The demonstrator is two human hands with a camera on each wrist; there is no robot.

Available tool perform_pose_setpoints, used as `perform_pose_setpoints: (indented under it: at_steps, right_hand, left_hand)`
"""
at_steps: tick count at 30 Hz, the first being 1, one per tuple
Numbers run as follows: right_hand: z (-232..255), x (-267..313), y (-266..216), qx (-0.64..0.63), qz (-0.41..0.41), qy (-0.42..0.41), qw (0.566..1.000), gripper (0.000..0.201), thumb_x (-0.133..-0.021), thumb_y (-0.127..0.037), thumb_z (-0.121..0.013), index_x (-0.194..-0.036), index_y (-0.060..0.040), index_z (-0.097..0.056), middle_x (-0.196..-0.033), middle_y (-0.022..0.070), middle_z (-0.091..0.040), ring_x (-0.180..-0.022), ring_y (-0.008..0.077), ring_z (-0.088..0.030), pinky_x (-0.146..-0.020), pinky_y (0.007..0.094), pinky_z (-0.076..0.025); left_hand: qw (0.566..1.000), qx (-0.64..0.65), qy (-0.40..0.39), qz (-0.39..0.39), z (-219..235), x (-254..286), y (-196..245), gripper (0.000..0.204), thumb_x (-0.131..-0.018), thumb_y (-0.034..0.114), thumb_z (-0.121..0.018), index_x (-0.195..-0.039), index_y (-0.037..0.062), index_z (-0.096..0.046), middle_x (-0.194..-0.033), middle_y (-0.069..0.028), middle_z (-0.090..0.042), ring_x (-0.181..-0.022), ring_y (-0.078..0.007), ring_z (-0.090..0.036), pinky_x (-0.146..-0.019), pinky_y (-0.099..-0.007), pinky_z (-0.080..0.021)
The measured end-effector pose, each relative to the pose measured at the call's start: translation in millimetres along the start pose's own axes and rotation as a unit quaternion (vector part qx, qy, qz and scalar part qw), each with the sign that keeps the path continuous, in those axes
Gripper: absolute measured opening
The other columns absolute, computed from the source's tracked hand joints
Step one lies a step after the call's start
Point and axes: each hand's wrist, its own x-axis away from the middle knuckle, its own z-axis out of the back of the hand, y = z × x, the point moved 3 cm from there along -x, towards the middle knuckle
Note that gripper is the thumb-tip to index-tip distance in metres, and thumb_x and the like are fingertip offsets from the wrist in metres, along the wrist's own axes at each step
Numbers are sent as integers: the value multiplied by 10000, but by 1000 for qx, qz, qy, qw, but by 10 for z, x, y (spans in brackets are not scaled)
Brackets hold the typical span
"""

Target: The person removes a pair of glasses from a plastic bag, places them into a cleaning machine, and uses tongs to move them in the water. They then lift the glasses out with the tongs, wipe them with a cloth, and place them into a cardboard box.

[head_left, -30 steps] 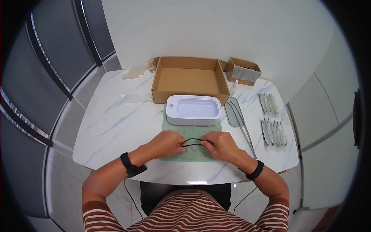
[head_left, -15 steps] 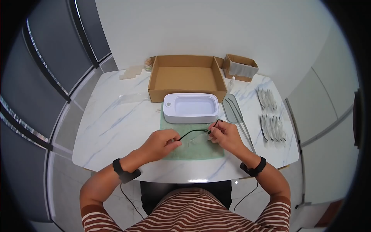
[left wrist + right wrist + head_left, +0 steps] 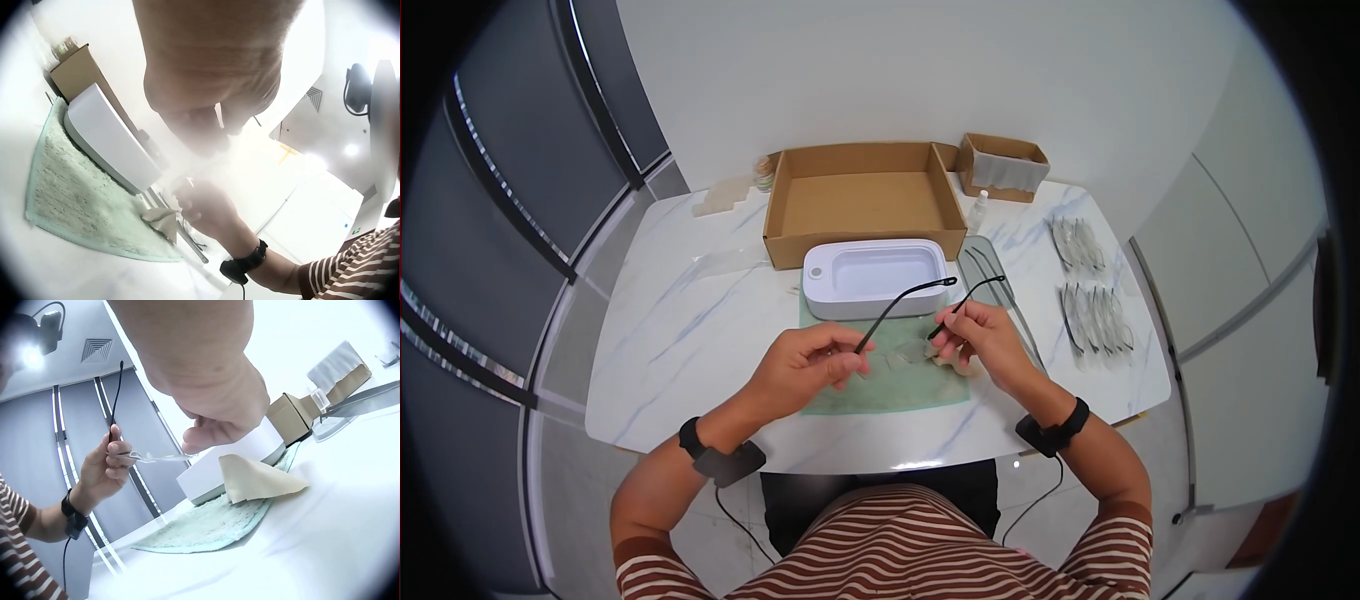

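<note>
A pair of eyeglasses with clear lenses and black temples (image 3: 903, 297) is held between my hands over a green towel (image 3: 840, 395). The temples point away from me, spread apart. My left hand (image 3: 808, 368) pinches the frame at its left end, thumb on the near side. At the other end, my right hand (image 3: 983, 340) pinches the frame near the right temple (image 3: 968, 300). The lenses barely show in the head view, but the right wrist view shows a clear rim (image 3: 159, 457) between the hands. A beige cloth (image 3: 256, 480) shows just below my right hand.
Behind the towel's front part stands a white ultrasonic cleaner (image 3: 875, 302), with an open cardboard box (image 3: 860, 200) beyond it. Long tweezers (image 3: 1025, 325) lie on a grey tray (image 3: 975, 250). Several wrapped glasses (image 3: 1097, 320) lie at right; a small bottle (image 3: 977, 212) stands near a smaller box (image 3: 1005, 170).
The temples, earlier folded across the frame, have swung out and now point away from me. My hands have moved apart a little, and the beige cloth has come into view under the right hand.
</note>
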Motion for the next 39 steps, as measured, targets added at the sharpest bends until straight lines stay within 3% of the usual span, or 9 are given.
perform_pose_setpoints:
  at_steps: [8,10,13,14,17,24,29,33,39]
  right_hand:
    - [79,87,26,39,-4,-24,999,233,-1008,-147,-606,-1162,17,-665,-920,72,-741,-747,102,-684,-615,245,-503]
    - [163,98,46,291,99,8,951,270,-941,-119,-690,-1182,2,-679,-926,60,-727,-767,144,-687,-658,286,-526]
    - [117,193,30,433,201,-13,879,297,-872,-140,-742,-1145,-33,-695,-951,96,-674,-759,232,-672,-698,351,-539]
    - [100,188,103,452,234,-1,861,296,-849,-145,-760,-1131,-73,-709,-1008,116,-630,-817,321,-666,-745,398,-549]
    - [42,160,156,516,274,43,811,274,-845,-143,-750,-1110,-82,-714,-1059,128,-628,-828,340,-672,-754,428,-550]
    - [122,123,229,572,231,42,786,257,-835,-117,-731,-1091,-95,-724,-952,102,-652,-812,330,-675,-728,430,-549]
    - [-197,432,-136,478,411,61,774,292,-768,-48,-754,-1052,-109,-723,-887,48,-638,-773,258,-671,-619,360,-547]
    - [-388,454,-183,468,450,76,757,331,-740,-9,-784,-1054,-102,-746,-898,55,-657,-738,233,-671,-576,334,-536]
    - [-491,330,-29,543,381,1,748,293,-790,-107,-794,-1080,-125,-754,-892,41,-599,-753,218,-649,-577,345,-540]
  left_hand:
    - [999,-45,-15,22,-94,7,174,226,-988,111,-667,-1159,-36,-686,-954,-86,-722,-790,-104,-651,-744,-261,-564]
    - [998,-52,-8,22,-94,23,233,227,-987,110,-668,-1157,-37,-691,-947,-84,-723,-786,-100,-650,-741,-258,-565]
    - [997,-75,5,24,-91,38,297,230,-985,113,-668,-1156,-38,-696,-931,-78,-724,-774,-94,-645,-735,-254,-565]
    - [996,-90,14,25,-90,36,312,232,-985,116,-668,-1156,-38,-697,-922,-75,-724,-765,-91,-642,-733,-253,-565]
    - [996,-84,23,37,-93,33,330,243,-965,113,-670,-1162,-23,-710,-885,-12,-716,-721,-42,-566,-683,-204,-488]
    - [990,-113,65,44,-57,63,341,241,-963,110,-657,-1151,-32,-706,-895,-33,-728,-745,-45,-598,-709,-209,-501]
    - [990,-104,77,55,-94,18,349,244,-969,136,-664,-1155,-17,-698,-894,-41,-723,-772,-60,-615,-684,-223,-510]
    - [992,-82,75,55,-176,-48,310,255,-972,131,-655,-1167,-30,-691,-914,-62,-723,-785,-79,-634,-703,-239,-527]
    - [997,-26,55,48,-285,-60,318,275,-987,136,-611,-1183,-45,-679,-937,-58,-717,-822,-90,-659,-753,-247,-547]
